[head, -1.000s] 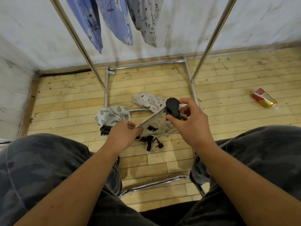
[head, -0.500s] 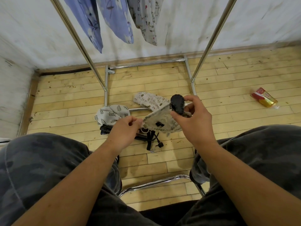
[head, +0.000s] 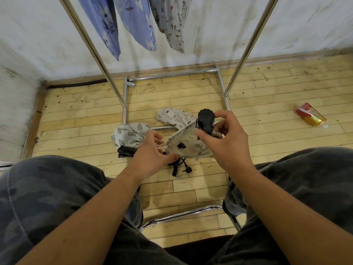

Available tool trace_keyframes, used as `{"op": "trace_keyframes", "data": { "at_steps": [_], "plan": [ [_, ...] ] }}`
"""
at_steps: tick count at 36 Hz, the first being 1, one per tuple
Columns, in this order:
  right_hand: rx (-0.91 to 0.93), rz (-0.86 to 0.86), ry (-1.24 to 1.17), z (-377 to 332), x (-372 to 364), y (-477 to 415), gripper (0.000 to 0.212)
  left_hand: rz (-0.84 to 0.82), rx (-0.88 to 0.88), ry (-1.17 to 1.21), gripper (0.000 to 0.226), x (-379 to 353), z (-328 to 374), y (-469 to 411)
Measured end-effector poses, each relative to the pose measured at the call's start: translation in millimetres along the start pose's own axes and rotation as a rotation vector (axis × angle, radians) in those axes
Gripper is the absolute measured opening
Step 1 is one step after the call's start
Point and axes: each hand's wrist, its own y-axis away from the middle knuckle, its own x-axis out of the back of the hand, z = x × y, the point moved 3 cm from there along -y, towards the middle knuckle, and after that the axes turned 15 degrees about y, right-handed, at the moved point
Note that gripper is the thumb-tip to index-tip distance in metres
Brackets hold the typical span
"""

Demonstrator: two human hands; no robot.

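Cloth pouch [head: 189, 145] held above the floor [head: 191, 185], between the knees. Left hand [head: 150, 155] pinches its gathered cord end; right hand [head: 227, 142] grips its far edge together with a black coiled bundle [head: 206, 121], which sits at the pouch's upper right corner. Both hands are clamped on, neither free.

Versus 1.0 s ago: the hands are closer together, the pouch has gone from stretched flat to slack and bowed, and the bundle is slightly higher.

Beyond the pouch on the floor: leaf-print bag [head: 128, 133] to its left with black cables [head: 125, 152] beside it, animal-print bag [head: 175, 118] just behind. Red-and-yellow packet [head: 310, 116] well off to the pouch's right.
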Motion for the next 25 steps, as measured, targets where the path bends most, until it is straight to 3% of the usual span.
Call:
{"op": "trace_keyframes", "data": {
  "at_steps": [4,11,19,25],
  "plan": [
    [-0.011,0.019,-0.038,0.7,0.6,-0.4,0.042,-0.026,-0.031,-0.035,0.069,-0.7,3.0,3.0],
    [-0.014,0.033,-0.029,0.8,0.9,-1.5,0.041,0.042,-0.058,-0.102,0.011,1.9,5.7,3.6],
    [-0.021,0.041,-0.009,1.3,2.5,-1.1,0.041,0.053,-0.019,0.052,0.026,1.9,4.4,0.2],
    [-0.018,0.035,-0.015,0.6,2.7,-0.4,0.041,0.107,0.059,0.318,0.025,3.9,4.0,-2.0]
  ]
}}
